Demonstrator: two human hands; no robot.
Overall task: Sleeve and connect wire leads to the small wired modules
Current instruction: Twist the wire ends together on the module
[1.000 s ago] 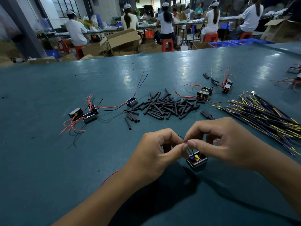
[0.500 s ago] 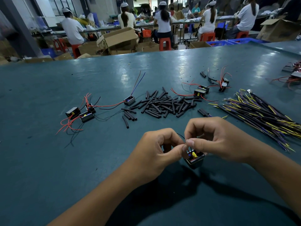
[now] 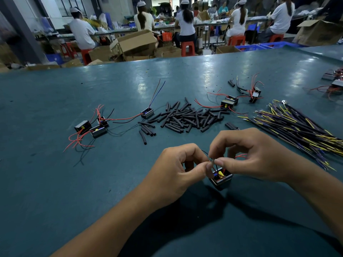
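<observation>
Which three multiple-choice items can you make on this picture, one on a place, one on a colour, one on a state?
1. Where does the heap of black sleeves lie?
A. beyond the hands
B. under the left forearm
C. inside a box

2. Which colour are most leads on the three modules at the left?
A. green
B. white
C. red

3. What do the left hand and right hand do?
A. lie flat
B. pinch thin wires above a module
C. lift the wire bundle

Answers: 1 A, the heap is mid-table; 2 C, red loops show; 3 B, the fingertips meet on the wires.
</observation>
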